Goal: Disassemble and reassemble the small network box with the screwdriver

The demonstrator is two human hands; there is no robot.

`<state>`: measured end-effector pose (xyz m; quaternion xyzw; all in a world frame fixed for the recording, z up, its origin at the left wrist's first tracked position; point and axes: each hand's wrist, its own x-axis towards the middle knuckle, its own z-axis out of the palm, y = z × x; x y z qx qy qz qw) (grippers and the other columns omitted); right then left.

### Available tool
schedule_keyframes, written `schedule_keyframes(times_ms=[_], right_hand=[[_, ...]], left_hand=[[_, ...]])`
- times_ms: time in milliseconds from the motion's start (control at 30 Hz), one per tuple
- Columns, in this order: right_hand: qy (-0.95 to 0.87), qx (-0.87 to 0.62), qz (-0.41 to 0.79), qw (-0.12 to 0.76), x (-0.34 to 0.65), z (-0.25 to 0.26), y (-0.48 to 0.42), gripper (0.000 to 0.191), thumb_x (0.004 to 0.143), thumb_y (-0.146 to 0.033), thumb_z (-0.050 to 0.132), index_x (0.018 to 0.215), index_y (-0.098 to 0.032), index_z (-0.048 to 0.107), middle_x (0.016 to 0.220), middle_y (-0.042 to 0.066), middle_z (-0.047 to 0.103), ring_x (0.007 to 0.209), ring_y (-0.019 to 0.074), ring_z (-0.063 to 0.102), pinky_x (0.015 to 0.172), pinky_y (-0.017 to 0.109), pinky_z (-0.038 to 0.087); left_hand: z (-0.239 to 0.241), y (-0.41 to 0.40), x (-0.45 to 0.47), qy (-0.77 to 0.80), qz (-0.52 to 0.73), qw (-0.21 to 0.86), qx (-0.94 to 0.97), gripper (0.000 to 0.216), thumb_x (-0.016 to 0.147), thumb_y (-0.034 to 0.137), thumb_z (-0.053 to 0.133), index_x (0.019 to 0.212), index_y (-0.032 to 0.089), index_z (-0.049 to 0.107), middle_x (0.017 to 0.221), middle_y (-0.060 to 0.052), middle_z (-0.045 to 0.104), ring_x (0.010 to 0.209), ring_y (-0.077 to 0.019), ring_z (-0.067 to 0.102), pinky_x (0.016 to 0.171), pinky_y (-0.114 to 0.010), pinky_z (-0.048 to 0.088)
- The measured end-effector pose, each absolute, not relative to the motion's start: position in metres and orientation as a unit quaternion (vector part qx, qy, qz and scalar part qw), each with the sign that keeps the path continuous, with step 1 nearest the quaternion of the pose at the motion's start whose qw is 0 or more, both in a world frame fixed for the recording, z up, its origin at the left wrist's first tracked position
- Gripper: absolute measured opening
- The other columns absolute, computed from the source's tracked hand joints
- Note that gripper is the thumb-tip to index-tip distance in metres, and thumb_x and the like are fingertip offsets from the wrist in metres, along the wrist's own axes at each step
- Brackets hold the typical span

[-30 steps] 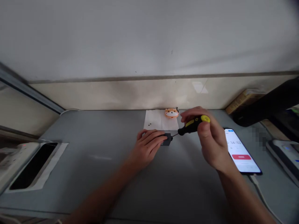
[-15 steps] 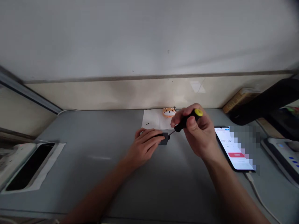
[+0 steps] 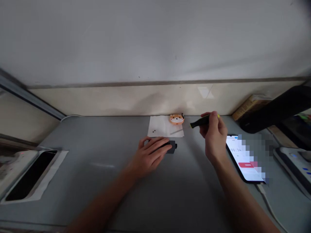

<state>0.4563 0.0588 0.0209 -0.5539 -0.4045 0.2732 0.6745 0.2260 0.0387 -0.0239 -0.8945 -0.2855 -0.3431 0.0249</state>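
My left hand (image 3: 153,153) lies over a small dark grey box-shaped device (image 3: 172,147), its fingers closed around the left part. A black knob sticks out on the device's right end; the rest is hidden under my fingers. In my right hand (image 3: 215,136) is a screwdriver (image 3: 201,122) with a black and yellow handle, held up off the table. Its thin shaft points left, over the white paper (image 3: 159,124), apart from the device. A few tiny dark screw-like bits (image 3: 154,131) rest on that paper, and an orange animal-face case (image 3: 177,119) sits at its right corner.
A lit phone (image 3: 244,161) with a white cable (image 3: 269,200) lies right of my right forearm. Farther right are a power strip (image 3: 293,168), a black cylinder (image 3: 272,110) and a box (image 3: 251,105). At left, a dark-screened phone (image 3: 31,176) rests on white paper. A wall borders the table's back.
My right hand has drawn the screwdriver away from the device's right end, moving right and tipping it flatter. My left hand stays on the device.
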Motion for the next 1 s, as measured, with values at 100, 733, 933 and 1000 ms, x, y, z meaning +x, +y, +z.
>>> schedule_keyframes(times_ms=[100, 733, 933, 1000], right_hand=[[-0.444, -0.542, 0.334, 0.63, 0.449, 0.006, 0.065, 0.052, 0.088, -0.071, 0.055, 0.095, -0.021, 0.065, 0.069, -0.001, 0.062, 0.049, 0.01, 0.045, 0.046, 0.025, 0.036], [-0.498, -0.511, 0.391, 0.58, 0.441, -0.009, 0.067, 0.058, 0.086, -0.075, 0.055, 0.1, -0.02, 0.066, 0.074, 0.003, 0.071, 0.05, 0.0108, 0.048, 0.05, 0.027, 0.042], [-0.428, -0.528, 0.391, 0.621, 0.454, -0.002, 0.072, 0.059, 0.08, -0.078, 0.059, 0.088, -0.02, 0.068, 0.063, 0.001, 0.065, 0.046, 0.0112, 0.046, 0.045, 0.027, 0.036], [-0.401, -0.535, 0.391, 0.633, 0.457, 0.0, 0.073, 0.058, 0.077, -0.077, 0.062, 0.085, -0.02, 0.069, 0.061, 0.001, 0.064, 0.046, 0.011, 0.045, 0.044, 0.027, 0.034]], left_hand=[[-0.025, 0.041, 0.222, -0.291, -0.352, 0.012, -0.89, 0.038, 0.101, 0.009, 0.049, 0.131, 0.026, 0.063, 0.129, -0.006, 0.073, 0.124, -0.021, 0.066, 0.108, -0.039, 0.041], [-0.016, 0.055, 0.191, -0.321, -0.404, -0.155, -0.842, 0.011, 0.093, 0.014, 0.055, 0.1, 0.021, 0.06, 0.102, -0.008, 0.073, 0.094, -0.019, 0.072, 0.086, -0.031, 0.059], [-0.024, 0.06, 0.198, -0.41, -0.388, -0.314, -0.763, 0.017, 0.095, 0.033, 0.054, 0.099, 0.021, 0.065, 0.098, -0.006, 0.075, 0.087, -0.018, 0.071, 0.081, -0.029, 0.058], [-0.027, 0.061, 0.2, -0.441, -0.367, -0.349, -0.741, 0.023, 0.095, 0.039, 0.054, 0.102, 0.021, 0.067, 0.098, -0.005, 0.075, 0.089, -0.0195, 0.071, 0.081, -0.031, 0.058]])
